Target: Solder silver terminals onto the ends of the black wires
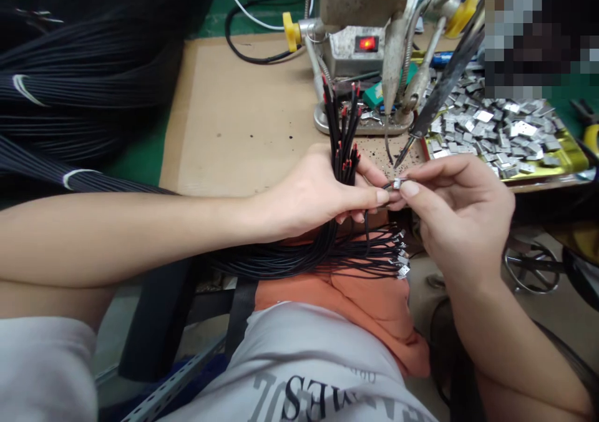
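Observation:
My left hand (322,191) is closed round a bundle of black cables (333,128), whose stripped ends show red wire tips pointing up. Its thumb and finger also pinch one cable beside a small metal connector (397,184). My right hand (463,216) pinches that silver connector between thumb and index finger. Just above the connector is the tip of a soldering iron (421,119), with a thin solder feed tube beside it. Below my hands, more black cables with metal connectors on their ends (401,263) lie across my lap on orange cloth (346,297).
A soldering stand (349,50) with a lit red switch stands at the back of a cardboard sheet (234,110). To the right, a yellow tray (568,153) holds many loose metal connectors. Thick tied bundles of black cable (93,91) lie at left. Yellow-handled pliers (590,128) sit far right.

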Motion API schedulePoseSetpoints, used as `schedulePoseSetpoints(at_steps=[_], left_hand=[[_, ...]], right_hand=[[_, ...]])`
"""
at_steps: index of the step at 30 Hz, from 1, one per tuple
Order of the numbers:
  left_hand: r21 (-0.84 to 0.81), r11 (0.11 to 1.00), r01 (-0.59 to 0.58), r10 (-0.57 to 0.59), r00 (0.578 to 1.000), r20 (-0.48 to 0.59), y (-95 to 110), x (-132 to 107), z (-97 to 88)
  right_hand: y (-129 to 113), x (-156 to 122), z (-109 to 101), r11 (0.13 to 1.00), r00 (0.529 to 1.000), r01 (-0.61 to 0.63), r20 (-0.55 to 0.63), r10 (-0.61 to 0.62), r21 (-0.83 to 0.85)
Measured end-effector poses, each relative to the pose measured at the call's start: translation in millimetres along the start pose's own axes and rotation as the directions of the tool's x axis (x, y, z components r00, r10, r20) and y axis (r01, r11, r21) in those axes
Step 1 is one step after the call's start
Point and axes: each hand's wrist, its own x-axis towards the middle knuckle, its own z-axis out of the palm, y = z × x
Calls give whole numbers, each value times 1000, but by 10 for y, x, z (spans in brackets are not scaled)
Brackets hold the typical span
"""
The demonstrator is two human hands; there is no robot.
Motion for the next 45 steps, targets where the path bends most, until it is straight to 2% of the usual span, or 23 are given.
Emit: schedulePoseSetpoints(at_steps=[2, 4, 6, 8, 9, 10, 14, 18, 22, 26, 32, 35, 38, 41, 45], left_hand=[[-17, 1000, 16, -15, 999, 37, -1, -29, 8], [-50, 999, 23, -18, 995, 95, -19, -47, 11], [-62, 997, 50, -40, 989, 146, -44, -56, 8], [-50, 996, 72, -63, 985, 163, -63, -58, 4], [-38, 996, 75, -68, 984, 165, -69, -58, 2], [-28, 997, 71, -66, 984, 167, -73, -56, 0], [2, 1000, 9, -9, 973, 229, -86, -51, -5], [22, 999, -28, 21, 960, 278, -98, -51, -8], [26, 999, 24, -30, 962, 270, -81, -62, -14], [48, 999, 5, -14, 980, 199, -52, -77, -25], [67, 998, -5, -6, 987, 160, -28, -88, -16], [92, 994, -52, 37, 987, 157, -43, -91, -29], [126, 987, -103, 82, 983, 167, -66, -96, -53], [152, 982, -114, 88, 981, 170, -81, -98, -59], [131, 986, -99, 77, 983, 167, -72, -99, -40]], right_hand=[[-94, 34, -88, 999, 999, -20, 48, 22, -38], [-213, 105, -254, 994, 984, -57, 162, 71, -92], [-338, 192, -459, 984, 937, -37, 337, 94, -173], [-437, 254, -617, 969, 861, 38, 500, 92, -244], [-467, 265, -654, 963, 838, 61, 537, 94, -263], [-481, 260, -655, 956, 836, 67, 539, 102, -285], [-399, 141, -407, 962, 911, -21, 391, 130, -271], [-298, 43, -185, 974, 934, -61, 333, 133, -219], [-302, 43, -176, 980, 956, -73, 268, 121, -182], [-316, 81, -201, 983, 967, -63, 234, 104, -173], [-309, 134, -234, 986, 973, -67, 209, 98, -150], [-264, 135, -258, 986, 966, -122, 217, 144, -111], [-171, 95, -247, 991, 963, -134, 236, 129, 8], [-61, 14, -170, 988, 973, -100, 221, 71, 121], [21, -98, -18, 995, 988, 38, 145, -50, 88]])
